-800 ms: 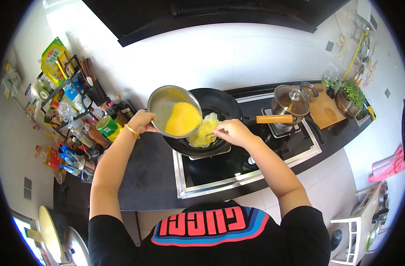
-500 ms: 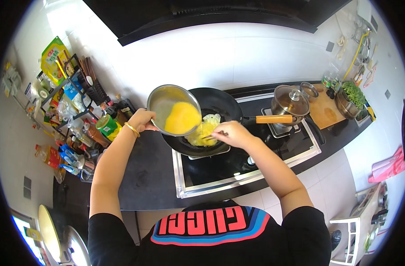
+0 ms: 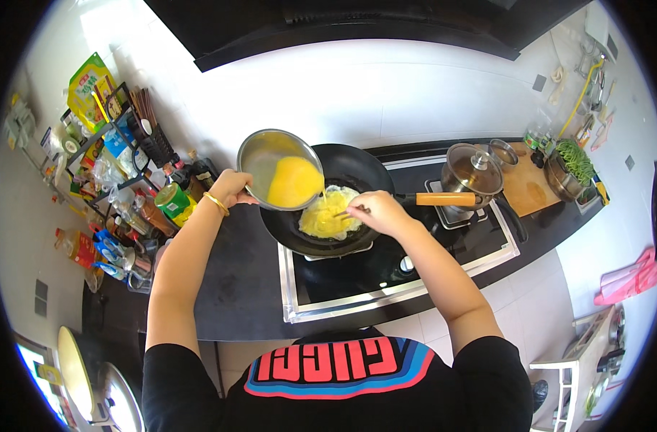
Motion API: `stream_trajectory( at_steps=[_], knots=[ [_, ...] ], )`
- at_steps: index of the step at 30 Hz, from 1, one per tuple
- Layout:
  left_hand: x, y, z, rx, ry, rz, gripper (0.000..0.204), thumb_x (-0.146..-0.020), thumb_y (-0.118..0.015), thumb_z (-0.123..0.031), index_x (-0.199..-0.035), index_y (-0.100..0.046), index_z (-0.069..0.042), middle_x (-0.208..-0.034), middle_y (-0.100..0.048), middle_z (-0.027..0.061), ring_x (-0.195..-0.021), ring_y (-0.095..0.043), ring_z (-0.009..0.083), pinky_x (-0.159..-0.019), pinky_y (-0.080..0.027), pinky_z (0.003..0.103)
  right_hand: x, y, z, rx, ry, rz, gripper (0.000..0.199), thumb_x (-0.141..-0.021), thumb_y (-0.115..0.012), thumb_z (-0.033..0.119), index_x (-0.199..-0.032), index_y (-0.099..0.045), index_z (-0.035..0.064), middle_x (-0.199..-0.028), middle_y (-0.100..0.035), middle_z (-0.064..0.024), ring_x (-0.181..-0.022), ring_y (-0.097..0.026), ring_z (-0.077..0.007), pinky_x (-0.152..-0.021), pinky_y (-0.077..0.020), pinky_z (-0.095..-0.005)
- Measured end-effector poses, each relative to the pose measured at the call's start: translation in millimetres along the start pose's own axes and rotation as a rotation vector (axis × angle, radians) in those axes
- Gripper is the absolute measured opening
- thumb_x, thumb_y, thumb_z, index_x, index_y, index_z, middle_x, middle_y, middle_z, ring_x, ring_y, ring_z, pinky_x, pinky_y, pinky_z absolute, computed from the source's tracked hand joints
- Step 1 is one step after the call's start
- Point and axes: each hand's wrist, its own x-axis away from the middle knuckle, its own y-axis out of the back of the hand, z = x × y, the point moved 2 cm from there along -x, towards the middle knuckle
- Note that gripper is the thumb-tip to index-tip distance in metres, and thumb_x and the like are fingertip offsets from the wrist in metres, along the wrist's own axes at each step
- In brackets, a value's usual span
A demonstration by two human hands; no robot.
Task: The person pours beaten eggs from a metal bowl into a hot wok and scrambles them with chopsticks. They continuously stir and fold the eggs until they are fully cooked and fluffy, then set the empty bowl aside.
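The left hand (image 3: 230,189) is gripping a tilted steel bowl (image 3: 278,168) of beaten egg over the black wok (image 3: 343,194) near the table's back edge. The right hand (image 3: 377,212), closed around chopsticks (image 3: 346,212), is touching the egg (image 3: 327,216) inside the wok.

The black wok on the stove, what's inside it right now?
Inside the black wok lies pale yellow egg, spread over the bottom. The tilted steel bowl in the left hand and the right hand with chopsticks cover parts of it.
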Motion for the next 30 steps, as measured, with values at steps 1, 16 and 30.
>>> stream_trajectory(
  at_steps=[1,16,30],
  knots=[
    [-5.1,2.0,1.4,0.001,-0.006,-0.001,0.022,-0.072,-0.051,0.004,-0.088,-0.055,0.019,-0.076,-0.062,0.0239,-0.058,-0.065,0.0342,-0.048,-0.058,0.038,2.2,-3.1,3.8,-0.046,0.041,0.013,0.018,-0.082,-0.063,0.020,-0.078,-0.065,0.0030,-0.074,-0.063,-0.0151,-0.067,-0.061,-0.0311,-0.060,-0.0482,-0.0359],
    [-2.4,11.4,-6.8,-0.006,-0.068,-0.064,0.022,-0.070,-0.051,0.005,-0.087,-0.051,0.020,-0.080,-0.059,0.0238,-0.059,-0.064,0.0369,-0.049,-0.058,0.043,-10.4,-0.2,-5.2,0.151,-0.020,0.052,0.019,-0.082,-0.062,0.022,-0.079,-0.065,0.0033,-0.074,-0.062,-0.0153,-0.069,-0.061,-0.0320,-0.064,-0.0487,-0.0374],
    [11.1,22.9,3.5,0.045,-0.017,0.023,0.024,-0.073,-0.051,0.003,-0.092,-0.053,0.018,-0.082,-0.061,0.0231,-0.064,-0.065,0.0353,-0.055,-0.059,0.042,0.8,-15.9,13.6,-0.031,0.065,0.137,0.018,-0.082,-0.063,0.021,-0.077,-0.065,0.0039,-0.071,-0.062,-0.0139,-0.067,-0.061,-0.0296,-0.060,-0.0472,-0.0361]
  ],
)
